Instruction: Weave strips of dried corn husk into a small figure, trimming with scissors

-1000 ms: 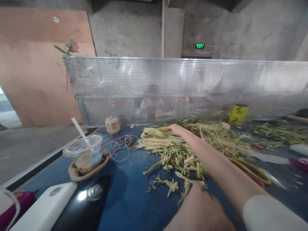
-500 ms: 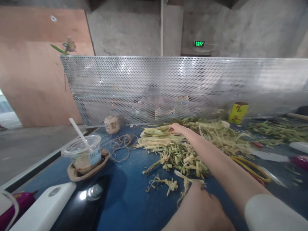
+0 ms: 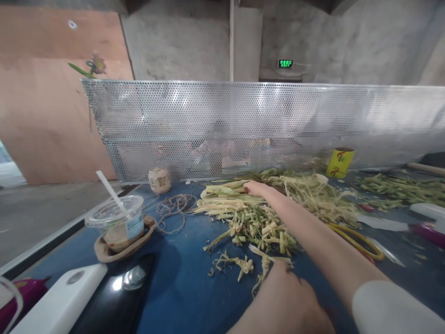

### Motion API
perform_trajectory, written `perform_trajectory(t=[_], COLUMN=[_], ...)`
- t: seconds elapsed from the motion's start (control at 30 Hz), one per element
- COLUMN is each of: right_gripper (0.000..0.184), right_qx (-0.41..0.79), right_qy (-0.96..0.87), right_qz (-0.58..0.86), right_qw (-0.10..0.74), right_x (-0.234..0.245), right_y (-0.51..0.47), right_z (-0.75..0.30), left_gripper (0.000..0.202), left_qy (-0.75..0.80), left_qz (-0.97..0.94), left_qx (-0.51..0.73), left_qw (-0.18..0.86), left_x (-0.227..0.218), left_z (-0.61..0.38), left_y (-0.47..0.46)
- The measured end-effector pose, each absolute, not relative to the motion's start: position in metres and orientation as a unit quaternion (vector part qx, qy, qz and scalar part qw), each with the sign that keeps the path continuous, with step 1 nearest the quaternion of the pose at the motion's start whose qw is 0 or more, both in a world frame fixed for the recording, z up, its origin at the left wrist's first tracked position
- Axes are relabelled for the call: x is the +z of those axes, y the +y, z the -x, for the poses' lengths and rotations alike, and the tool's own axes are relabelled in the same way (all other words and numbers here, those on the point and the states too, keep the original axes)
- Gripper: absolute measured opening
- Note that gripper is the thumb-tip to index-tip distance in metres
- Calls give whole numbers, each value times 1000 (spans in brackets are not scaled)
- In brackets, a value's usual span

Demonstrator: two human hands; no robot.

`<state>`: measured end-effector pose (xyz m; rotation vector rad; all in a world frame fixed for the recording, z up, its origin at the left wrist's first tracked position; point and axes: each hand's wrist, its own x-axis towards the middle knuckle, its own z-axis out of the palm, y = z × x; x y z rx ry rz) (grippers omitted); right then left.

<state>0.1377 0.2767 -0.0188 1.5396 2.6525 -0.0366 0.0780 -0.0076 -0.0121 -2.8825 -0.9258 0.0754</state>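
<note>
My right hand point(image 3: 255, 188) reaches far across the blue table point(image 3: 187, 287) and lies on a bundle of pale green stalks point(image 3: 222, 197), with its fingers curled down over them. My left hand point(image 3: 283, 297) rests low at the near edge, seen from the back, beside cut stalk scraps point(image 3: 243, 264). Its fingers are hidden. A heap of chopped green and yellow pieces point(image 3: 260, 227) lies between the two hands. More dried strips point(image 3: 313, 195) spread to the right of my right arm.
A lidded plastic cup with a straw point(image 3: 120, 220) sits on a paper holder at the left, with loose twine point(image 3: 172, 211) and a twine ball point(image 3: 159, 180) behind it. Yellow-handled scissors point(image 3: 361, 239), a yellow cup point(image 3: 340, 162) and a perforated metal screen point(image 3: 264, 125) lie beyond. A person sits behind the screen.
The view has drifted slightly, so everything sits a little lower and to the left. Both hands stay where they were on the stalks and the table.
</note>
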Motion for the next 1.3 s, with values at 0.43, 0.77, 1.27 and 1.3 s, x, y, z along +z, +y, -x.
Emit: perform_trajectory(t=[0.43,0.77,1.27,1.3], right_gripper=[28,28,27,27], right_qx=[17,-10,-209,-235], right_qy=[892,898,835,828], right_qz=[-451,-440,-496,-492], right_qw=[18,28,-117,-128], right_x=[0,-5,4,4], right_y=[260,247,253,252], right_z=[-130,-106,-120,-121], left_gripper=[35,35,35,35], left_qy=[-283,-275,-276,-280], left_qz=[955,956,956,955], left_qx=[-16,-35,-42,-41], left_qw=[84,95,93,93], left_x=[-23,-29,-25,-26], left_z=[-74,-75,-73,-73], left_y=[-8,-8,-9,-9])
